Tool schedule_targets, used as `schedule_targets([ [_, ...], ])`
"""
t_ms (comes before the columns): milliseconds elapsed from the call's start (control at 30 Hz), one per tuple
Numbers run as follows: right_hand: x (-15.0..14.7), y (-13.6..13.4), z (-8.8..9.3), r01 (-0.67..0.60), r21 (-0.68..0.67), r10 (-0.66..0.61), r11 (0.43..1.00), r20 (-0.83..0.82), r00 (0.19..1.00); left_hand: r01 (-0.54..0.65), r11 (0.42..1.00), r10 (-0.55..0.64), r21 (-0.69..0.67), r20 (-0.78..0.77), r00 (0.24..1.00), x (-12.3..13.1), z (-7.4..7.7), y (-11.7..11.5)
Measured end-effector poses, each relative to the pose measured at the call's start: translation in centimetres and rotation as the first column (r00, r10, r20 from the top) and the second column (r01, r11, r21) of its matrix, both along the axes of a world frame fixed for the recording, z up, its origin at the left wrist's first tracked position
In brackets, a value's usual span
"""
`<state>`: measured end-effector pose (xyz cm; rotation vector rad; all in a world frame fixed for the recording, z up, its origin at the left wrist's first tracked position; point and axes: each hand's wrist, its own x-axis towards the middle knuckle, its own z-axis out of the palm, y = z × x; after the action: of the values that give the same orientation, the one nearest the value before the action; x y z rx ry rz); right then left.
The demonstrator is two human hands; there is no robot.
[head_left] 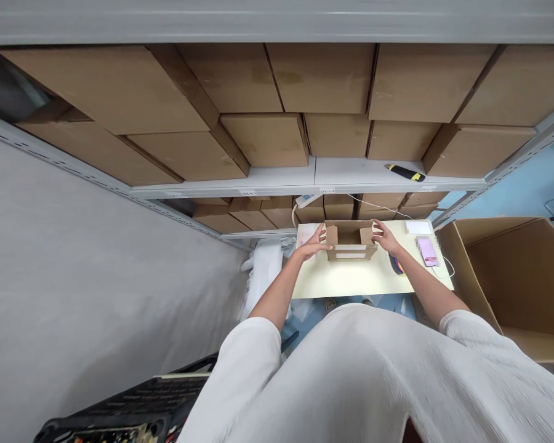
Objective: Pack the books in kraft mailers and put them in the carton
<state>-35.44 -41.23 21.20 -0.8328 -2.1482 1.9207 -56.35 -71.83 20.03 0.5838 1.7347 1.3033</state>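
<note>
I have both hands on a small open carton (pixel 351 251), set near the back edge of the pale counter (pixel 341 282), left of its middle. The left hand (pixel 311 245) is clamped on the carton's left end; the right hand (pixel 386 239) has its grip on the right end. Toward the counter's right edge lie a phone (pixel 427 251) and, behind it, a white pad (pixel 418 227). Beyond, a shelf (pixel 346 171) carries a black-and-yellow knife (pixel 405 173).

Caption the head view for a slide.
Left hand and right hand hold an open cardboard box at a pale table.
</note>
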Motion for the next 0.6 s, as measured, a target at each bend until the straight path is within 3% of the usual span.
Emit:
schedule_targets([
  [233,0.8,-0.4,1.6,-0.058,-0.033,0.058,0.998,-0.010,0.998,-0.161,0.987,0.159,0.014,-0.254,0.954,1.8,-0.8,1.7],
  [400,1.5,-0.9,0.4,-0.142,0.087,0.144,0.986,-0.016,0.989,-0.181,0.983,0.176,0.026,-0.405,0.897,2.6,-1.3,2.2],
  [600,1.7,-1.7,-0.9,-0.166,0.175,0.167,0.971,0.007,0.986,-0.157,0.987,0.149,0.014,-0.407,0.901,3.6,-1.9,1.9],
])
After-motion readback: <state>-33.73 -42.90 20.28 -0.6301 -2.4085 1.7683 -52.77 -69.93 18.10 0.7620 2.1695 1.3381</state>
